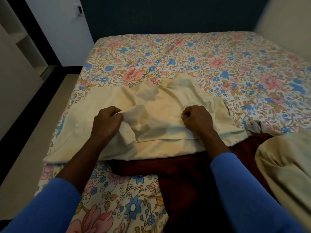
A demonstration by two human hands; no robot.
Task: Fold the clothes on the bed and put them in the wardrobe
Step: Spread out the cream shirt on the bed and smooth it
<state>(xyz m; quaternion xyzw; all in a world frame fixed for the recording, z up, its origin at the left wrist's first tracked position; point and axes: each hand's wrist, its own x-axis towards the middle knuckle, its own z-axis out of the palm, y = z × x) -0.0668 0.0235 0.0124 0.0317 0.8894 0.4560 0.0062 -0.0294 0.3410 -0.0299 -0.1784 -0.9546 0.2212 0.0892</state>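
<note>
Garment: cream shirt (168, 105) spread on bed (218, 61), overlapping maroon cloth (185, 174).
Hands: my left hand (107, 120) and right hand (197, 117) each pinching its fabric, apart.
Fold: lift evenly, align edges, smooth creases.

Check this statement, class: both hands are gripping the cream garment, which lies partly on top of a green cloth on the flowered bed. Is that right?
Not quite. The cloth under the cream garment is dark red, not green. The head view shows the left hand and right hand both gripping the garment on the flowered bed.
</note>
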